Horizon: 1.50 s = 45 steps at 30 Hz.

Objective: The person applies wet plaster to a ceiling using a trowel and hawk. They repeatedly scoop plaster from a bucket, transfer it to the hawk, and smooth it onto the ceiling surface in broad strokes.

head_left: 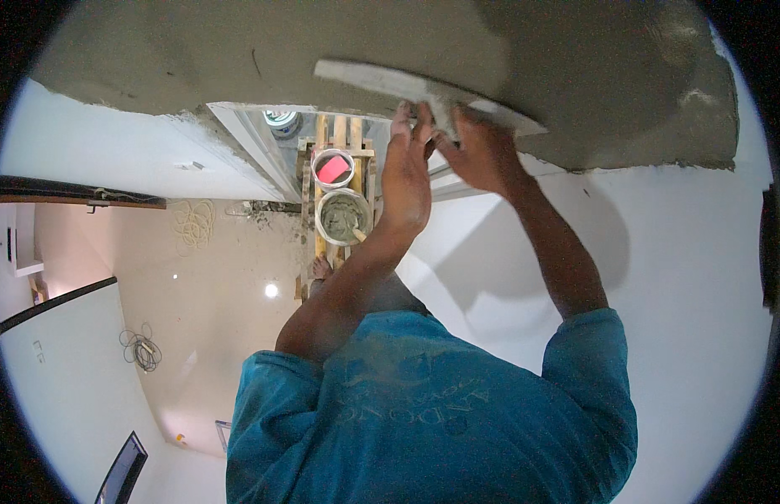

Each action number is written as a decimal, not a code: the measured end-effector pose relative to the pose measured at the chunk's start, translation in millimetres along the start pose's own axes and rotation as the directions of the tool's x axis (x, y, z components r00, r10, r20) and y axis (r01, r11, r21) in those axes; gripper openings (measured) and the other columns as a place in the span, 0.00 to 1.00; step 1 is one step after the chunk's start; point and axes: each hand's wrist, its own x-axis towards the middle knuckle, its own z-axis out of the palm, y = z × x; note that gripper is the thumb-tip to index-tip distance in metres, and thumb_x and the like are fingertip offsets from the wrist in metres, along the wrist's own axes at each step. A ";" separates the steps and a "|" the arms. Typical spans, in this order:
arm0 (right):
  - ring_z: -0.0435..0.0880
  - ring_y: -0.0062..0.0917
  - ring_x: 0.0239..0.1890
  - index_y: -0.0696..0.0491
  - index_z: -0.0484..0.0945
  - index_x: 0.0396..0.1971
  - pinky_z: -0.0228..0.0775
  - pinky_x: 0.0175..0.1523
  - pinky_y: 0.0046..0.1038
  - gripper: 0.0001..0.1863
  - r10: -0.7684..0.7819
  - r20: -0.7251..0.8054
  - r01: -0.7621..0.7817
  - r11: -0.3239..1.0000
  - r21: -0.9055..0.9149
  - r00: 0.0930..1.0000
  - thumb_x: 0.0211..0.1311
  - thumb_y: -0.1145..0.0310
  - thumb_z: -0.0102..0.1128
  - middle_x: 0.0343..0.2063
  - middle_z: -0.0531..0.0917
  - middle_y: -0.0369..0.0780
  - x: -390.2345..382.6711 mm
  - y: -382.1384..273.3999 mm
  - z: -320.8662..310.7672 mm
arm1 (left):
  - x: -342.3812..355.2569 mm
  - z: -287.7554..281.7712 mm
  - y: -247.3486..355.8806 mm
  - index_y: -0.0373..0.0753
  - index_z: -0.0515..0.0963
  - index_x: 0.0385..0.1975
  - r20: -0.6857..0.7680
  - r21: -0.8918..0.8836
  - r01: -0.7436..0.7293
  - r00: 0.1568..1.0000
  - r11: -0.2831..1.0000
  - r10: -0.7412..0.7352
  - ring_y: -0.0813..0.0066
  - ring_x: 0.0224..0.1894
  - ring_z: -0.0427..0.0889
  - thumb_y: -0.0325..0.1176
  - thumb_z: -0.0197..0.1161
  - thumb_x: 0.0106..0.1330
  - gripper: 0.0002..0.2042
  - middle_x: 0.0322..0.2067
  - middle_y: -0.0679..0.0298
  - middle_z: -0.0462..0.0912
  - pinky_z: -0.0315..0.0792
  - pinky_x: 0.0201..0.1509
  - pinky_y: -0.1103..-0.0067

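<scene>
A long plastering trowel [375, 80] with a pale, smeared blade lies against a band of wet grey plaster [592, 76] above me. My right hand [484, 155] is closed round its grip, though the grip itself is mostly hidden by the fingers. Beside it, my left hand [409, 172] has its fingers stretched up, with the tips at the blade's edge near the grip. Both arms are raised. Blade and fingertips look slightly blurred.
Below, a wooden plank platform [357, 128] bears a bucket of grey mortar [344, 220] with a handled tool and a smaller bucket [348, 178] with a pink block. Another tub [282, 126] stands beyond. Cables [140, 349] and a pale rope [193, 225] lie on the floor.
</scene>
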 end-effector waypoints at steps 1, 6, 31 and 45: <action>0.82 0.43 0.37 0.66 0.68 0.48 0.72 0.43 0.42 0.25 0.033 -0.004 -0.033 0.999 0.017 0.999 0.63 0.57 0.52 0.33 0.80 0.55 -1.7 1.3 -14.1 | 2.7 7.5 1.9 0.35 0.51 0.65 0.042 -0.033 -0.012 0.999 0.999 0.014 0.60 0.68 0.54 0.44 0.37 0.73 0.26 0.66 0.55 0.52 0.52 0.65 0.61; 0.78 0.47 0.44 0.64 0.69 0.46 0.65 0.51 0.48 0.24 0.009 -0.256 -0.011 1.000 -0.008 0.967 0.63 0.56 0.52 0.39 0.78 0.57 -36.1 -0.7 -35.9 | -11.9 -3.4 17.7 0.33 0.42 0.66 0.199 0.080 -0.028 0.980 0.996 0.012 0.60 0.67 0.57 0.54 0.37 0.71 0.34 0.65 0.49 0.57 0.51 0.67 0.66; 0.83 0.39 0.35 0.60 0.72 0.45 0.73 0.43 0.41 0.27 0.055 -0.420 -0.099 0.991 -0.086 0.906 0.63 0.48 0.52 0.32 0.81 0.49 -37.3 -5.7 -101.8 | -125.2 -233.1 94.3 0.40 0.62 0.57 -0.659 0.426 0.386 0.752 0.818 -0.012 0.72 0.35 0.77 0.49 0.47 0.69 0.24 0.43 0.56 0.79 0.69 0.39 0.77; 0.72 0.46 0.49 0.62 0.70 0.48 0.62 0.52 0.48 0.24 -0.151 -0.346 -0.016 0.901 -0.435 0.926 0.61 0.56 0.53 0.45 0.73 0.53 -102.0 23.5 1.3 | -147.3 -256.7 116.4 0.41 0.60 0.59 -0.754 0.403 0.512 0.655 0.759 -0.042 0.72 0.35 0.75 0.49 0.47 0.68 0.25 0.46 0.57 0.78 0.66 0.41 0.76</action>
